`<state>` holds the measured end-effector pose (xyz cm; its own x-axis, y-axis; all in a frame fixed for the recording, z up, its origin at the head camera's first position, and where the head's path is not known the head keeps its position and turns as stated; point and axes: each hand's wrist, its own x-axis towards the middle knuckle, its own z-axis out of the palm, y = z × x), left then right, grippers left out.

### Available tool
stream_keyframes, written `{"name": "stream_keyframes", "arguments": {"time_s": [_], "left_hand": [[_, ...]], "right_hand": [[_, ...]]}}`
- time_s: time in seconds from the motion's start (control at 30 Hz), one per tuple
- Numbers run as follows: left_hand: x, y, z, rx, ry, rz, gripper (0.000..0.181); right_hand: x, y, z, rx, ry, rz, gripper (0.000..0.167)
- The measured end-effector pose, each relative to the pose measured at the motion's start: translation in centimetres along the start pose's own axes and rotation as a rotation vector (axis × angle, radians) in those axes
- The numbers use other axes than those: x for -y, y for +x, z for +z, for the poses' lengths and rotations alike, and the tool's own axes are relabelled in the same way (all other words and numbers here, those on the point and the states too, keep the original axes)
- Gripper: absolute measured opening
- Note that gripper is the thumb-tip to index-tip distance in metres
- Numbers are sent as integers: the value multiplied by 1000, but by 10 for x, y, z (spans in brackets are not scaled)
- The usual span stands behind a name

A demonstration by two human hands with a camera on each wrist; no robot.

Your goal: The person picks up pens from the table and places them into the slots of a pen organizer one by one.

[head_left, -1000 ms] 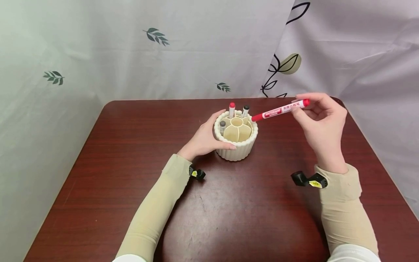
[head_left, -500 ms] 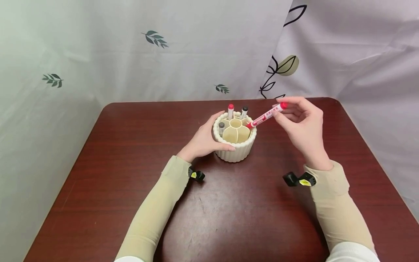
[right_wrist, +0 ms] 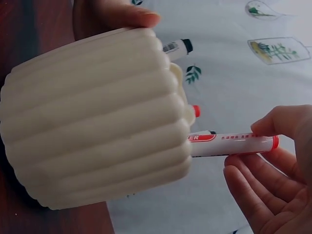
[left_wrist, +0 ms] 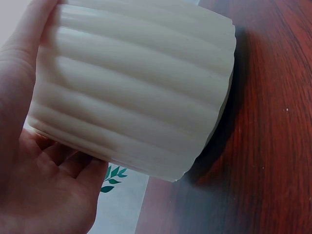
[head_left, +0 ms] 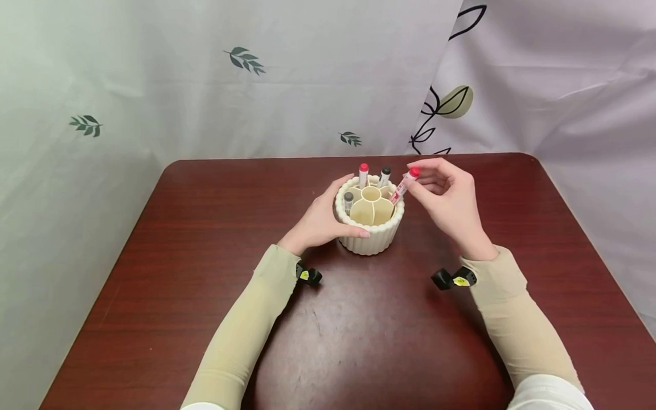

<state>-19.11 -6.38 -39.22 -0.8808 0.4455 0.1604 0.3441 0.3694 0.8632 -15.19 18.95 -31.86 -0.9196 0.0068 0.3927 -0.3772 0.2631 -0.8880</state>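
Observation:
A cream ribbed pen holder with petal-shaped compartments stands upright on the table. My left hand grips its left side, thumb across the front; the left wrist view shows the ribbed wall close up. At the holder's right edge, my right hand pinches a red-and-white whiteboard marker near its red upper end. The marker's lower part is inside a right-hand compartment, hidden by the wall. Also in the holder are a red-capped marker, a black-capped marker and a grey-topped marker.
The dark red wooden table spreads around the holder. Behind it hangs a pale curtain with leaf prints. A small black camera is strapped to the right wrist, another camera to the left.
My right hand has moved left with the marker. The marker has tilted steeper, and its lower end has gone down into the holder. The left hand has stayed on the holder.

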Motion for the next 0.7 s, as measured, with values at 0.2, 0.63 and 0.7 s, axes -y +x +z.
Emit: {"name": "stream_keyframes", "arguments": {"time_s": [0.2,0.63,0.7], "left_hand": [[0,1,0,2,-2,3,119],[0,1,0,5,-12,3,119],[1,1,0,4,-11,4,119]], "right_hand": [[6,0,6,42,-37,-7,24],[3,0,13,95,-111,-8,23],[2,1,13,98,-115,-13,23]]}}
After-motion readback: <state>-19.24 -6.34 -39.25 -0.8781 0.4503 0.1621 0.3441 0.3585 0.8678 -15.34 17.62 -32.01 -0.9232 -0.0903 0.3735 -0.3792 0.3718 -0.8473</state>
